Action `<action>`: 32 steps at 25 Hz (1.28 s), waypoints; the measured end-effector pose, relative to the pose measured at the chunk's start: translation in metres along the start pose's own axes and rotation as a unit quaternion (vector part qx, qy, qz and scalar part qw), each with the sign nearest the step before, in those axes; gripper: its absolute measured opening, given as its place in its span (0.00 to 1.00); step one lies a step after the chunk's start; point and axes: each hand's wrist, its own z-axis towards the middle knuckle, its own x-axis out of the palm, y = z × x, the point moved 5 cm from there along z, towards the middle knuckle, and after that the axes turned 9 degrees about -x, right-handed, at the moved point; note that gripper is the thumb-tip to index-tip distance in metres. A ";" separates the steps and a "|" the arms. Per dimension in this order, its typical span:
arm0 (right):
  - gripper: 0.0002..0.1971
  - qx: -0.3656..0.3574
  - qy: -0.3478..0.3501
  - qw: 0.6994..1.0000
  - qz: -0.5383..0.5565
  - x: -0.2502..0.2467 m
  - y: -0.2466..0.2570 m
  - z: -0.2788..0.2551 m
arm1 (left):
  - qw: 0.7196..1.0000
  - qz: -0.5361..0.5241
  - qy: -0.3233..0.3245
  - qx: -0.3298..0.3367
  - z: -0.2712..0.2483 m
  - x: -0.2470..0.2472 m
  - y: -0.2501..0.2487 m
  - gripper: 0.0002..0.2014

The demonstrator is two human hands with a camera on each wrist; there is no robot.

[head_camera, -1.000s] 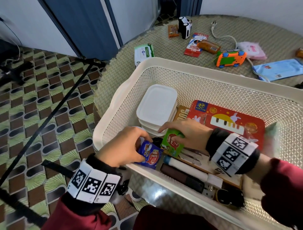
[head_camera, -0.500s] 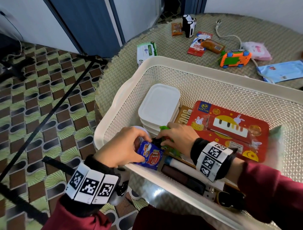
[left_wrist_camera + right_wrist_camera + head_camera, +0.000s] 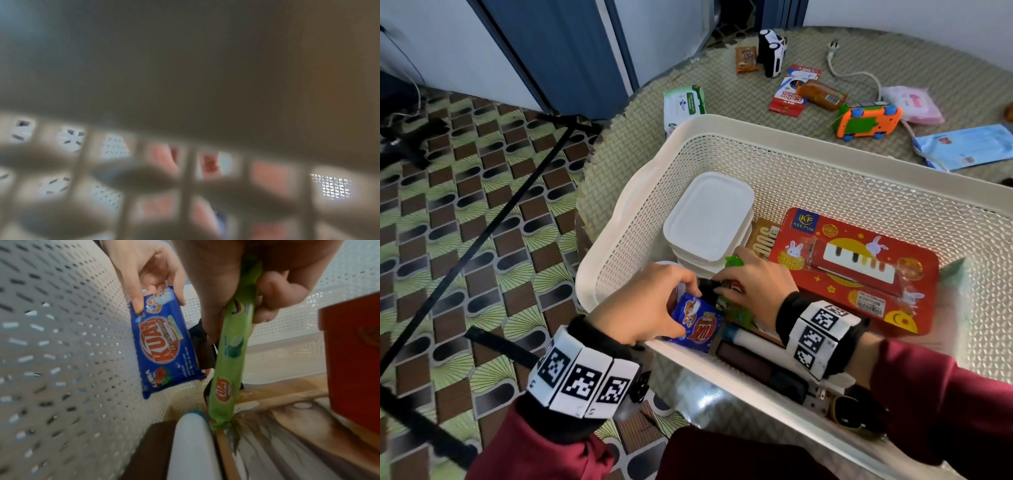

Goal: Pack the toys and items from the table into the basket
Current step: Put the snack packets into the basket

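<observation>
right wrist view shows the blue snack packet (image 3: pixel 164 347) pinched at its top by the left hand (image 3: pixel 150 270), hanging against the basket's (image 3: pixel 61 337) perforated wall near a corner. just beside it the green snack packet (image 3: pixel 230 363) stands upright, gripped at its upper end by the right hand (image 3: pixel 267 280), its lower tip touching the flat things on the basket floor next to a white tube (image 3: pixel 193 447). head view places both packets at the basket's near left corner, in front of the stacked white containers (image 3: pixel 709 219), with the red box (image 3: pixel 859 270) to the right. to finish well, i judge each hand should ease its packet down flat before letting go. toys remain on the worktop's (image 3: pixel 722 92) far side.
</observation>
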 end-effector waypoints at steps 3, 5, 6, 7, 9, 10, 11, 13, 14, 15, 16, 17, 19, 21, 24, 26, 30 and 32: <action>0.16 0.052 -0.002 0.998 0.023 -0.004 -0.013 0.001 | 0.999 0.031 -0.026 -0.002 0.004 0.003 0.000 0.20; 0.15 0.054 -0.004 0.998 0.045 -0.006 -0.020 0.001 | 0.999 0.035 -0.042 -0.006 0.007 0.004 0.002 0.24; 0.15 0.048 -0.003 0.997 0.054 -0.006 -0.019 0.001 | 0.999 0.015 -0.049 -0.012 0.007 0.004 0.004 0.26; 0.15 0.042 0.001 0.997 0.059 -0.005 -0.018 0.001 | 0.998 -0.011 -0.059 -0.019 0.006 0.003 0.005 0.28; 0.15 0.032 0.017 0.997 0.063 -0.001 -0.014 0.002 | 0.994 -0.044 -0.096 -0.020 0.003 0.000 0.005 0.26; 0.15 0.027 0.020 0.997 0.063 0.001 -0.012 0.002 | 0.991 -0.053 -0.124 -0.011 0.000 -0.003 0.004 0.24; 0.15 0.021 0.020 0.997 0.065 0.001 -0.012 0.002 | 0.985 -0.063 -0.163 0.002 -0.004 -0.008 0.003 0.21; 0.17 0.010 0.016 0.996 0.084 -0.002 -0.011 0.001 | 0.958 -0.083 -0.275 0.023 -0.015 -0.027 0.005 0.18; 0.19 0.003 0.017 0.996 0.092 -0.005 -0.010 0.001 | 0.938 -0.083 -0.336 0.025 -0.022 -0.038 0.010 0.18; 0.21 -0.004 0.022 0.995 0.096 -0.008 -0.009 -0.001 | 0.920 -0.072 -0.386 0.016 -0.026 -0.049 0.016 0.20; 0.23 -0.009 0.030 0.995 0.093 -0.012 -0.007 -0.002 | 0.907 -0.055 -0.417 -0.001 -0.030 -0.057 0.024 0.22; 0.25 -0.013 0.038 0.996 0.085 -0.016 -0.005 -0.004 | 0.904 -0.041 -0.425 -0.022 -0.030 -0.062 0.033 0.25; 0.27 -0.017 0.051 0.996 0.070 -0.024 -0.003 -0.008 | 0.920 -0.080 -0.380 -0.046 -0.024 -0.063 0.048 0.27; 0.26 -0.013 0.066 0.995 0.076 -0.031 -0.004 -0.012 | 0.924 -0.165 -0.344 -0.031 -0.017 -0.058 0.054 0.26; 0.15 -0.058 0.077 0.990 0.105 -0.037 -0.004 -0.018 | 0.910 -0.197 -0.365 -0.029 -0.015 -0.055 0.060 0.25; 0.15 -0.109 0.037 0.982 0.148 -0.036 0.001 -0.021 | 0.910 -0.198 -0.363 -0.019 -0.015 -0.054 0.060 0.26; 0.16 -0.144 -0.026 0.971 0.191 -0.019 0.014 -0.020 | 0.909 -0.187 -0.373 -0.003 -0.015 -0.053 0.062 0.27; 0.16 -0.156 -0.062 0.967 0.191 -0.011 0.016 -0.021 | 0.907 -0.190 -0.377 -0.005 -0.015 -0.051 0.064 0.28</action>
